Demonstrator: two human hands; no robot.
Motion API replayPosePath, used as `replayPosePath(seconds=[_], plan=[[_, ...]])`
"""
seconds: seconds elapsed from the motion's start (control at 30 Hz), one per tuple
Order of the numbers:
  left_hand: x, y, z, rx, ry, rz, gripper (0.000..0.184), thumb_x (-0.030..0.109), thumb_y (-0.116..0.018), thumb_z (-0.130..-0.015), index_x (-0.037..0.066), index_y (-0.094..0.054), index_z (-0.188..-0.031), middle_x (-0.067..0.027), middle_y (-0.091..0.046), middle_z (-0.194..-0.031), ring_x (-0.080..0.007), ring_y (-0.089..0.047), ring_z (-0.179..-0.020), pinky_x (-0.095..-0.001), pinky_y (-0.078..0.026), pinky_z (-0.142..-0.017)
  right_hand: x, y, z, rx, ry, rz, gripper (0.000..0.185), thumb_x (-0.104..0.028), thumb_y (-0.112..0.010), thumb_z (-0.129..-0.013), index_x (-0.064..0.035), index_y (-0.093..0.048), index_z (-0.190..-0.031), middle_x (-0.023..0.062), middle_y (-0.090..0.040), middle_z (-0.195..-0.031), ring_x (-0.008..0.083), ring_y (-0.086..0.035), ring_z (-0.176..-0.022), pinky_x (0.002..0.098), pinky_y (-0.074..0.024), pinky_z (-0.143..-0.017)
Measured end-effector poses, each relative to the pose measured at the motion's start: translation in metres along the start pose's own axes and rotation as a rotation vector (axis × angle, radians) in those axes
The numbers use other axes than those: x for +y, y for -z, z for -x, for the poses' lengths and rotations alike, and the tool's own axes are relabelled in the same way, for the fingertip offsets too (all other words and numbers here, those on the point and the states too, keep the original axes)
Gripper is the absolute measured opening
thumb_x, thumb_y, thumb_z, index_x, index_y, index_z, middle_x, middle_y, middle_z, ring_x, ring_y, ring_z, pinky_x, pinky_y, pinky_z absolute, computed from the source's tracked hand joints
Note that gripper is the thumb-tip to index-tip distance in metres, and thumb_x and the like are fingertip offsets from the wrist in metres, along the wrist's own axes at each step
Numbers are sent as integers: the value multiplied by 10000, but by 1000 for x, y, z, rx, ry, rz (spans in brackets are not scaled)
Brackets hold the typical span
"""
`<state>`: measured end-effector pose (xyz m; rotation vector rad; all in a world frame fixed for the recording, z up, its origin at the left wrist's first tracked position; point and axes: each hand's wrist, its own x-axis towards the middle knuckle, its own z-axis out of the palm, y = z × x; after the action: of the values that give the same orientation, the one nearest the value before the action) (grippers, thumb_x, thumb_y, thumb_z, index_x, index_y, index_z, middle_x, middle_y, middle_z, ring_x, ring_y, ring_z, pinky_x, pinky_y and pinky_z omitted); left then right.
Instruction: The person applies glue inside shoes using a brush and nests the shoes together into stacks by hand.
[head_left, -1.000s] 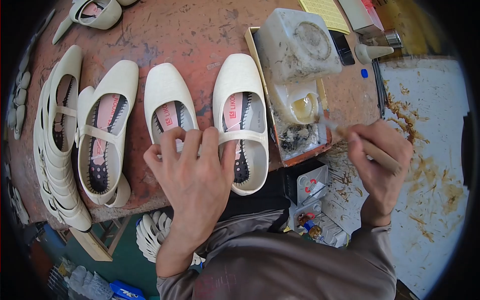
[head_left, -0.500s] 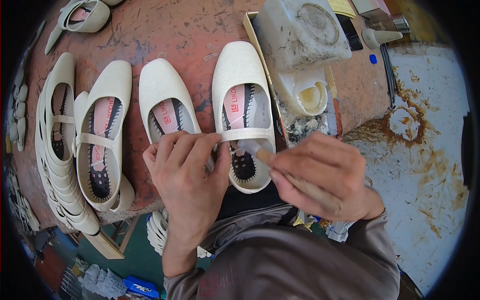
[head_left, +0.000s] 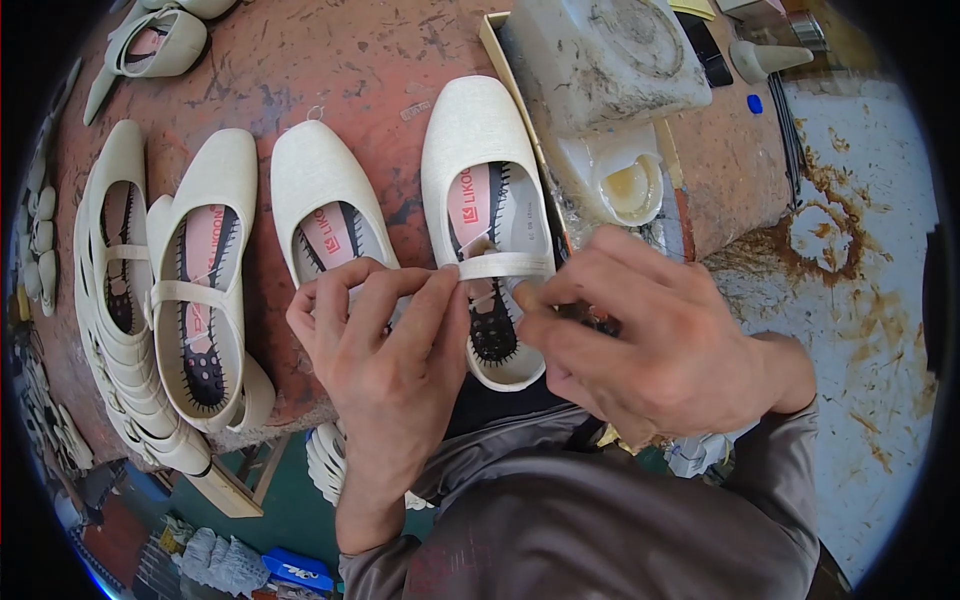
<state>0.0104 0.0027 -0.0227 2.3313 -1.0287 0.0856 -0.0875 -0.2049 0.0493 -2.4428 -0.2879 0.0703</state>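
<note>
A cream strap shoe [head_left: 478,120] with a pink-and-black insole lies toe away from me on the bench. My left hand [head_left: 385,350] is closed at the shoe's left side, thumb and forefinger pinching the end of its strap [head_left: 500,265]. In my right hand [head_left: 650,340] is a brush [head_left: 522,293] with a wooden handle, mostly covered by the fingers. Its front end passes under the strap into the shoe, and the tip seems to show just beyond the strap. A second cream shoe [head_left: 325,190] lies left of it, its heel hidden behind my left hand.
Further left are another cream strap shoe [head_left: 215,165] and a row of nested ones [head_left: 125,165]. At right, a shallow box [head_left: 497,45] holds a grimy plastic container [head_left: 610,65] with yellowish liquid at its opening. A blue cap [head_left: 755,104] lies near the bench's right edge.
My right hand has turned, and the brush has gone further forward under the strap. My left hand stays at the strap, fingers slightly shifted. The whole view has shifted a little.
</note>
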Motion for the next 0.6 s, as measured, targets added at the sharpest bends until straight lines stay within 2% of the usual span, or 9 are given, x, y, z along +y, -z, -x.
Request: replayPosePath(seconds=[0.17, 0.27, 0.33, 0.4, 0.43, 0.5, 0.6], plan=[[2, 0, 0, 3, -9, 4, 237, 68, -925, -806, 119, -851, -1026, 1, -763, -966, -248, -675, -1002, -458, -450, -982, 13, -37, 15, 220, 121, 260, 327, -170, -805, -756, 38, -748, -1003, 51, -578, -871, 206, -597, -810, 303, -520, -599], [6, -4, -1, 12, -13, -50, 220, 75, -918, -820, 121, -850, -1025, 6, -760, -966, -248, -676, -1014, -476, -446, -993, 32, -65, 8, 352, 169, 564, 365, -163, -794, -773, 69, -755, -1052, 36, -568, -856, 193, -592, -805, 303, -506, -574], [12, -5, -1, 10, -11, -87, 210, 83, -914, -829, 122, -850, -1025, 9, -759, -968, -247, -676, -1024, -489, -441, -1003, 32, -68, 6, 311, 95, 668, 378, -148, -788, -781, 81, -758, -1081, 32, -560, -859, 189, -591, -804, 300, -499, -554], [16, -4, -2, 0, -6, -111, 204, 93, -911, -837, 125, -850, -1029, 11, -759, -970, -245, -675, -1036, -502, -436, -1013, 19, -62, 8, 278, 40, 537, 379, -130, -794, -802, 94, -765, -1105, 33, -571, -860, 184, -599, -802, 298, -492, -527], [10, -7, 3, 10, -39, -108, 222, 131, -890, -851, 141, -824, -1062, 30, -707, -1003, -227, -664, -1075, -556, -415, -1012, 6, -54, 13, 244, 14, 460, 385, -128, -796, -801, 99, -767, -1110, 33, -574, -859, 180, -600, -795, 294, -489, -524], [8, -4, 4, -2, -24, -107, 224, 123, -886, -856, 136, -823, -1071, 25, -720, -1002, -227, -667, -1075, -555, -416, -1014, -20, -37, 29, 141, 5, 283, 425, -125, -803, -791, 118, -774, -1139, 34, -583, -846, 174, -600, -755, 277, -479, -508], [7, 0, 4, -35, 5, -84, 223, 110, -882, -862, 123, -820, -1076, 9, -745, -1012, -233, -673, -1078, -540, -422, -1018, -27, -42, 37, 280, 73, 396, 428, -140, -801, -775, 117, -780, -1117, 42, -605, -843, 183, -591, -710, 278, -493, -514]])
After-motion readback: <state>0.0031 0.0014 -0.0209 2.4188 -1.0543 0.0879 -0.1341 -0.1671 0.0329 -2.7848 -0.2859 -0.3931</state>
